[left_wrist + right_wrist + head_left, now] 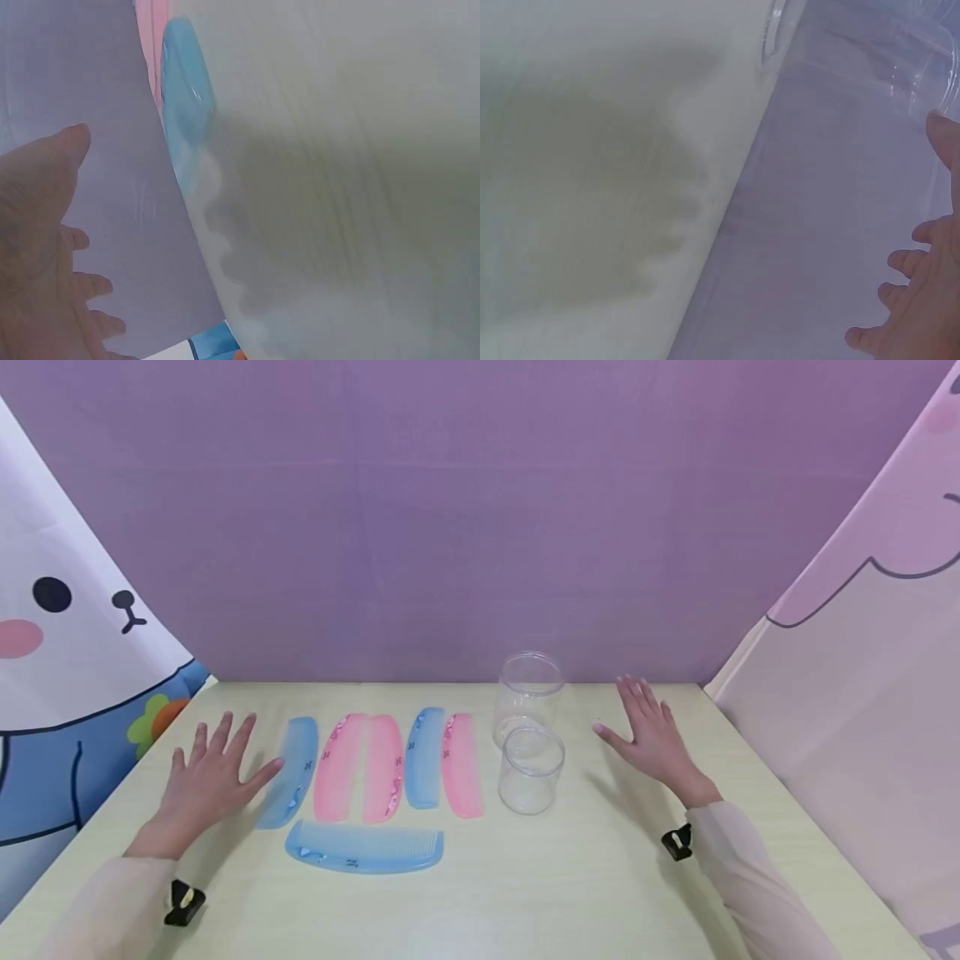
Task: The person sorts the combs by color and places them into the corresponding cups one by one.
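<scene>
A plain purple backdrop wall (pixel 465 527) fills the far side, flanked by a white cartoon-bear curtain (pixel 67 635) on the left and a pale pink cartoon curtain (pixel 862 677) on the right. Below them lies the pale yellow-green wood-grain counter (pixel 585 877). The left hand (pixel 206 785) hovers flat with its fingers spread, its grip wide open and holding nothing, the thumb just beside or touching the leftmost curved blue plastic comb (pixel 288 772); the left wrist view shows its shadow on the counter apart from the palm. The right hand (pixel 652 739) is likewise flat and spread, its grip open and empty, near the two jars but apart from them. A blue plastic comb lying crosswise (pixel 363 847) sits nearest the person. Beyond it, side by side, stand a pair of pink plastic combs (pixel 358 768), a second upright blue comb (pixel 423 758) and a single pink comb (pixel 461 766). To their right a taller clear plastic jar (pixel 529 693) stands behind a shorter clear plastic jar (pixel 531 768), both upright.
</scene>
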`<act>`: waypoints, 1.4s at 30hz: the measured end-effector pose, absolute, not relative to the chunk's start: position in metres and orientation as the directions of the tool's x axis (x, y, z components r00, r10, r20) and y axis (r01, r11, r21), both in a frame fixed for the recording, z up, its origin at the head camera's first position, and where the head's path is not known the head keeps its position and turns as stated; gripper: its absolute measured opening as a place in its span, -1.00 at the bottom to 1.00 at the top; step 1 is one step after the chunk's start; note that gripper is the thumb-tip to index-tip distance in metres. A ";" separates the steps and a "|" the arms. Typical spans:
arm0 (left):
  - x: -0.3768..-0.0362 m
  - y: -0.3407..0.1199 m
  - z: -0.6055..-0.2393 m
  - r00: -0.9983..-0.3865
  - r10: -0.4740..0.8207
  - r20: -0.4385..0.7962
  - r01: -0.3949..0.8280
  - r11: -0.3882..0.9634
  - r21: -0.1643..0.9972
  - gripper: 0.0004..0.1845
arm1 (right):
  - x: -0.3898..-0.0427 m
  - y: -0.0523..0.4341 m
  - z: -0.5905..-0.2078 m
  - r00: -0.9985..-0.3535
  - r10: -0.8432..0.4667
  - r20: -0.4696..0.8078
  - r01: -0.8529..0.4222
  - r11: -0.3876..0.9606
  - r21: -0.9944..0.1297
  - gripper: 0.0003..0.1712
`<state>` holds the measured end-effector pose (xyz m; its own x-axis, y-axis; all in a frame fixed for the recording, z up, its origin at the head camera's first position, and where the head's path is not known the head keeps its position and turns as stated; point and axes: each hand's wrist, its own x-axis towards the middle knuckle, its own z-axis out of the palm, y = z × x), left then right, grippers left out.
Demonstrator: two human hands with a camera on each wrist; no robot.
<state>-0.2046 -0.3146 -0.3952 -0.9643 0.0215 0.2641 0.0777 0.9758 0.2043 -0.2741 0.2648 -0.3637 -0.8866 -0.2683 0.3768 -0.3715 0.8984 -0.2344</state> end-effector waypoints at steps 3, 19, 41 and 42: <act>-0.207 -0.311 -0.394 -0.963 0.025 0.268 0.083 0.974 0.210 -0.04 | -0.279 0.261 -0.363 -0.878 -0.269 0.397 -0.387 0.886 -0.254 -0.04; -0.228 -0.300 -0.391 -0.973 0.017 0.230 0.075 0.967 0.244 -0.05 | -0.297 0.237 -0.345 -0.874 -0.251 0.415 -0.441 0.768 -0.464 -0.01; -0.251 -0.285 -0.395 -0.999 -0.026 0.036 -0.011 0.936 0.353 -0.09 | -0.316 0.200 -0.354 -0.889 -0.253 0.381 -0.455 0.580 -0.676 -0.02; -0.251 -0.285 -0.395 -0.999 -0.025 0.026 -0.014 0.933 0.359 -0.09 | -0.317 0.198 -0.356 -0.890 -0.255 0.379 -0.455 0.573 -0.682 -0.02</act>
<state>-0.2513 -0.2846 -0.3950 -0.9994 -0.0250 0.0259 -0.0141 0.9333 0.3590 -0.3167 0.1984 -0.3558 -0.8896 -0.2553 0.3788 -0.4548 0.5731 -0.6817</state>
